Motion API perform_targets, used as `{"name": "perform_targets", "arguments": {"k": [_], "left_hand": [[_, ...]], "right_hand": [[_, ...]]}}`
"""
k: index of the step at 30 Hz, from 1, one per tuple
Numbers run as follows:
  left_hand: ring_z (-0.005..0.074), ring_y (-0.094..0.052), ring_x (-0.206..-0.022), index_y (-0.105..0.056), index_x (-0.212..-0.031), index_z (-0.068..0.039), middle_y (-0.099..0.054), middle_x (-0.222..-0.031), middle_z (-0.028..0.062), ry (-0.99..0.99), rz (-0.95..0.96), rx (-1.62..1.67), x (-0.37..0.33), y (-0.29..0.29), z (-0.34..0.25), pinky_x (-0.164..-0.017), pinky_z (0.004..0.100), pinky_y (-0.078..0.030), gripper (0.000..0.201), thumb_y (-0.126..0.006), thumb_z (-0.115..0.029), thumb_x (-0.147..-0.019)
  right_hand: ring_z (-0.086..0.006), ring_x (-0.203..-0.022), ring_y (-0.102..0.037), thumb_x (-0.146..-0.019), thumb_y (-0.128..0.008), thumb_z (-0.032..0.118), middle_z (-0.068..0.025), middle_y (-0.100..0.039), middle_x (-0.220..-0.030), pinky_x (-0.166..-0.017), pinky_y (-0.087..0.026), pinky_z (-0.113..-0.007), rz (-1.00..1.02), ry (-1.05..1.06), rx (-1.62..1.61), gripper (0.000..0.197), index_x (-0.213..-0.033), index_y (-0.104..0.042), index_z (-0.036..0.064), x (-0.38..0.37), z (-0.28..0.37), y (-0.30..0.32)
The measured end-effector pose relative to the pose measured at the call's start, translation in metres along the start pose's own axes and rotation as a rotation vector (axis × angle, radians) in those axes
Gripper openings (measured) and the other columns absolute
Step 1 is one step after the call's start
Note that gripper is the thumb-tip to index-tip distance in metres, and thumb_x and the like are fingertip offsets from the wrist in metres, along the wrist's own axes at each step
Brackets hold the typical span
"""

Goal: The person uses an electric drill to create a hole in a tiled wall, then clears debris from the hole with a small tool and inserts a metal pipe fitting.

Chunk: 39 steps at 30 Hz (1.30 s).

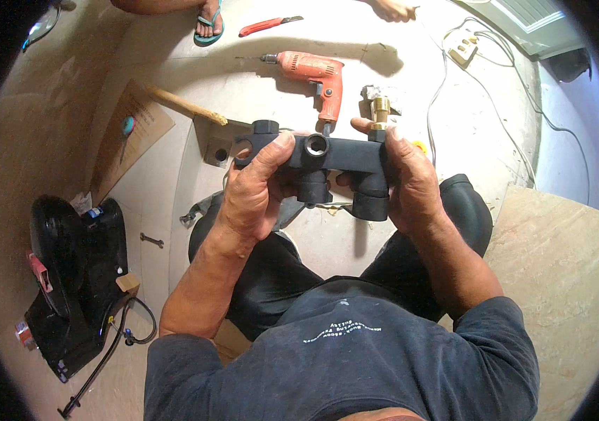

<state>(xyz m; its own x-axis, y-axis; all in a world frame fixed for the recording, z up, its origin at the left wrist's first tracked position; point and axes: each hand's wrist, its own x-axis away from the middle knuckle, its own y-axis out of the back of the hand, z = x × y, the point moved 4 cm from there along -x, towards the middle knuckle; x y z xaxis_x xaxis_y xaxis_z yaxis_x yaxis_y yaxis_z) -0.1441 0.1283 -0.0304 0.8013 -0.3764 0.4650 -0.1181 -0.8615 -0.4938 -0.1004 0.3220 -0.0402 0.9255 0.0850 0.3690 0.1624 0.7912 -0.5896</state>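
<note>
Held up in front of me is a black valve body (349, 154) with several round ports. My left hand (254, 189) is closed around its left part, thumb on top beside an open round port. Its right end is in my right hand (412, 179), the thumb lying along the upper edge. A brass threaded fitting (382, 112) stands up from the body's upper right, next to my right fingers. Two wide black stubs hang from the underside. Most fingertips are hidden behind the body.
Beyond the valve body lie an orange drill (313, 70) and a red-handled cutter (264, 27). A wooden handle (187, 105), a spanner (150, 241) and a black bag-like case (78, 274) are left. A power strip (464, 52) with cables lies far right. Another person's sandalled foot (208, 24) shows.
</note>
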Motion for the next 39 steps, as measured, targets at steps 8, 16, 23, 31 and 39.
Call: {"name": "perform_targets", "arguments": {"k": [8, 16, 23, 31, 39], "left_hand": [[0.0207, -0.071, -0.097, -0.067, -0.118, -0.001, -0.073, -0.107, 0.01, 0.041, 0.044, -0.036, -0.002, 0.008, 0.003, -0.086, 0.0402, -0.061, 0.033, -0.057, -0.03, -0.104], [0.021, -0.072, -0.095, -0.067, -0.116, -0.002, -0.073, -0.105, 0.0101, 0.03, 0.009, -0.041, -0.002, 0.006, 0.002, -0.085, 0.0413, -0.062, 0.03, -0.06, -0.028, -0.102], [0.0238, -0.072, -0.093, -0.067, -0.118, 0.0, -0.072, -0.106, 0.0123, 0.038, 0.057, -0.05, -0.005, 0.006, 0.006, -0.084, 0.0417, -0.06, 0.035, -0.061, -0.03, -0.1], [0.017, -0.069, -0.088, -0.07, -0.109, -0.004, -0.072, -0.098, 0.0069, 0.042, -0.023, -0.003, -0.004, 0.0, 0.0, -0.08, 0.036, -0.06, 0.023, -0.073, -0.021, -0.093], [0.0184, -0.07, -0.087, -0.071, -0.11, -0.002, -0.072, -0.097, 0.0081, 0.021, 0.045, -0.006, -0.004, -0.002, -0.004, -0.078, 0.0364, -0.062, 0.022, -0.069, -0.019, -0.096]], "right_hand": [[-0.0247, -0.089, -0.073, -0.106, -0.045, 0.048, -0.0222, -0.069, -0.105, -0.08, -0.061, -0.036, -0.01, -0.045, 0.011, 0.063, -0.14, -0.051, -0.0043, -0.003, -0.005, 0.005], [-0.0239, -0.086, -0.073, -0.106, -0.04, 0.052, -0.0203, -0.069, -0.104, -0.079, -0.062, -0.036, -0.005, -0.05, -0.002, 0.067, -0.139, -0.051, -0.0048, -0.002, -0.005, 0.008], [-0.0283, -0.085, -0.073, -0.107, -0.037, 0.051, -0.0204, -0.071, -0.101, -0.078, -0.058, -0.038, -0.072, -0.085, -0.07, 0.066, -0.138, -0.05, -0.0054, -0.003, -0.011, 0.008], [-0.0282, -0.095, -0.071, -0.106, -0.043, 0.051, -0.0201, -0.068, -0.111, -0.085, -0.06, -0.041, 0.017, -0.069, -0.038, 0.063, -0.14, -0.049, -0.0022, -0.004, -0.012, 0.014], [-0.0241, -0.085, -0.072, -0.107, -0.04, 0.051, -0.017, -0.069, -0.098, -0.082, -0.058, -0.036, -0.035, -0.101, -0.018, 0.062, -0.135, -0.052, -0.0028, -0.003, -0.007, 0.007]]}}
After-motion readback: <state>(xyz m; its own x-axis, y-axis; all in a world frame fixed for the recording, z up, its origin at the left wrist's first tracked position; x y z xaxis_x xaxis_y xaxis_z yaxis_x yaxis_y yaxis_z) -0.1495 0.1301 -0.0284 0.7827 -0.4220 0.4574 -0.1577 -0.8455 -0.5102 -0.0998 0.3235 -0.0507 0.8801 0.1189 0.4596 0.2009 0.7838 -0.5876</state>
